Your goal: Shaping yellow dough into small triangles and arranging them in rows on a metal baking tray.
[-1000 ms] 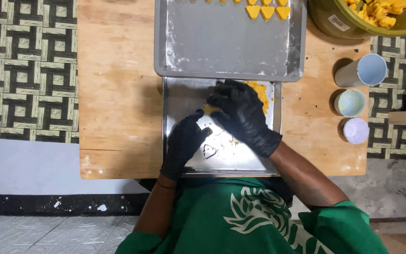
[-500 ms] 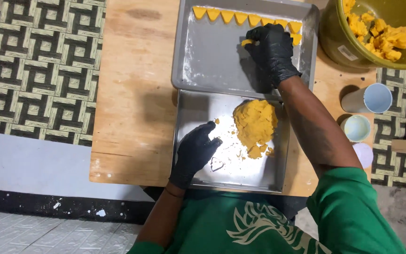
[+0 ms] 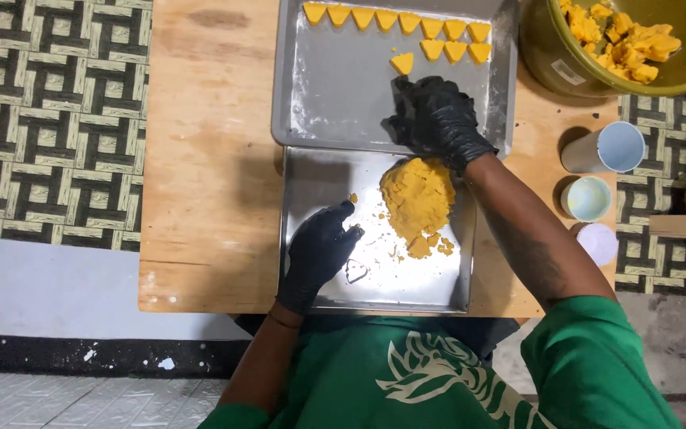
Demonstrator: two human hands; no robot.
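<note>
Left hand [image 3: 321, 246], gloved, rests loosely curled on near tray [image 3: 303, 278] beside orange dough [image 3: 416, 199], grasping nothing; right hand [image 3: 437, 117], seemingly empty, rests on far tray [image 3: 343, 103].

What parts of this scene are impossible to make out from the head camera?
- Right hand in a black glove: its palm side faces down onto the far metal tray, so anything under it is hidden.
- Olive-green bowl of orange dough pieces: cut off by the top edge.
- Small metal cutter beside the left gloved hand: too small to tell its shape.
</note>
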